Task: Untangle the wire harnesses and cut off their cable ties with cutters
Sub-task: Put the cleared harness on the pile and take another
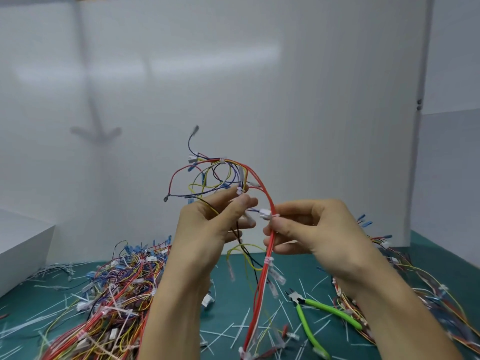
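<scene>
I hold one wire harness (pixel 259 289) of red, yellow, blue and black wires up above the green mat. My left hand (pixel 207 227) pinches its thin branch wires near a white cable tie (pixel 240 190). My right hand (pixel 311 232) grips the red trunk just below a white connector (pixel 265 213) and another tie. The harness arcs above my hands and its red trunk hangs down to the mat. Green-handled cutters (pixel 322 310) lie on the mat under my right forearm, jaws pointing up-left, untouched.
A big tangled pile of harnesses (pixel 109 302) fills the mat's left side, and another pile (pixel 415 294) lies at the right. Cut white tie pieces (pixel 244 326) litter the green mat (pixel 228 310). White walls enclose the back and sides; a white box (pixel 23 242) stands at far left.
</scene>
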Tool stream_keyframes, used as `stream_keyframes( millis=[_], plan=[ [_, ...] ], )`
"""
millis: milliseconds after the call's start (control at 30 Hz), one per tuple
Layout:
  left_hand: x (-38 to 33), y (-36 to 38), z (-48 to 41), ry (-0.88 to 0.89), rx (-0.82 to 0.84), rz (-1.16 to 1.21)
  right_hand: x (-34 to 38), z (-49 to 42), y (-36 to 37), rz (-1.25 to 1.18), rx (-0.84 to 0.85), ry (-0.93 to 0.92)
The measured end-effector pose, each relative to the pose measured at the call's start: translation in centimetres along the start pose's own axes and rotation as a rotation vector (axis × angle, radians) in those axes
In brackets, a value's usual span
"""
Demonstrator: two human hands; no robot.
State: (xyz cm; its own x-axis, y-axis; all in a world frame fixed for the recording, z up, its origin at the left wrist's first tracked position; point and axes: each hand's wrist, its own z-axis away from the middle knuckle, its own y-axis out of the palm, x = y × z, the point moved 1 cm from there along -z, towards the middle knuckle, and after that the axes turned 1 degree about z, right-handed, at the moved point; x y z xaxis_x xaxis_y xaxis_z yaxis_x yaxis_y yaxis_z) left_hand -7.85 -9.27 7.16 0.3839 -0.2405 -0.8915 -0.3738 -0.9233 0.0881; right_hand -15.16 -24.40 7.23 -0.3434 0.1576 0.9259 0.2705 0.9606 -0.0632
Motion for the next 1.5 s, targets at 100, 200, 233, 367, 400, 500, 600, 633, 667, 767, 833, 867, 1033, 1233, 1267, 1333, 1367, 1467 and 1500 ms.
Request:
stream_keyframes(
  millis=[100,200,233,367,400,500,600,633,667,767,833,867,1033,1233,1267,1333,1367,1467,1500],
  plan=[
    [0.2,-0.1,0.0,-0.062,0.058,-0.024,0.1,0.0,-0.2,-0.065,-0.050,-0.010],
    [0.4,-0.2,0.2,-0.139,0.120,-0.090,0.2,0.0,-0.5,-0.111,-0.082,-0.023],
    [0.5,-0.2,0.2,-0.161,0.151,-0.118,0.2,-0.1,-0.7,-0.116,-0.091,-0.027],
    [0.7,-0.8,0.5,-0.245,0.264,-0.118,0.3,-0.1,-1.2,-0.091,-0.110,-0.043],
    [0.7,-1.1,0.6,-0.255,0.293,-0.112,0.3,-0.1,-1.4,-0.084,-0.116,-0.046],
    [0.8,-1.8,0.7,-0.252,0.382,-0.106,0.2,-0.1,-1.9,-0.097,-0.136,-0.056],
    [0.8,-2.3,0.9,-0.215,0.451,-0.076,0.1,-0.3,-2.3,-0.119,-0.154,-0.063],
    [0.8,-2.4,1.0,-0.198,0.474,-0.066,0.1,-0.3,-2.4,-0.123,-0.158,-0.065],
    [0.8,-2.4,1.1,-0.180,0.495,-0.060,0.0,-0.4,-2.5,-0.126,-0.161,-0.067],
    [0.8,-2.0,0.9,-0.135,0.462,-0.040,-0.1,-0.4,-2.6,-0.142,-0.160,-0.080],
    [0.8,-1.5,0.5,-0.105,0.352,-0.020,-0.1,-0.4,-2.5,-0.126,-0.149,-0.089],
    [0.8,-1.3,0.3,-0.079,0.294,-0.027,-0.1,-0.4,-2.5,-0.110,-0.139,-0.092],
    [1.0,0.1,-0.2,-0.009,0.106,-0.046,-0.3,-0.4,-1.8,-0.031,-0.068,-0.092],
    [1.1,0.7,-0.2,0.005,0.060,-0.011,-0.5,-0.7,-1.0,0.092,0.061,-0.084],
    [1.1,0.7,-0.2,0.000,0.076,-0.002,-0.5,-0.7,-1.0,0.123,0.079,-0.089],
    [0.9,0.6,0.0,-0.030,0.117,0.000,-0.6,-0.7,-1.0,0.152,0.081,-0.095],
    [0.9,0.6,0.1,-0.049,0.145,-0.009,-0.6,-0.7,-1.0,0.152,0.071,-0.096],
    [0.5,0.6,0.4,-0.102,0.274,-0.035,-0.8,-0.8,-0.9,0.137,0.029,-0.109],
    [0.4,0.6,0.5,-0.109,0.301,-0.049,-0.8,-0.9,-0.9,0.136,0.020,-0.112]
  ],
)
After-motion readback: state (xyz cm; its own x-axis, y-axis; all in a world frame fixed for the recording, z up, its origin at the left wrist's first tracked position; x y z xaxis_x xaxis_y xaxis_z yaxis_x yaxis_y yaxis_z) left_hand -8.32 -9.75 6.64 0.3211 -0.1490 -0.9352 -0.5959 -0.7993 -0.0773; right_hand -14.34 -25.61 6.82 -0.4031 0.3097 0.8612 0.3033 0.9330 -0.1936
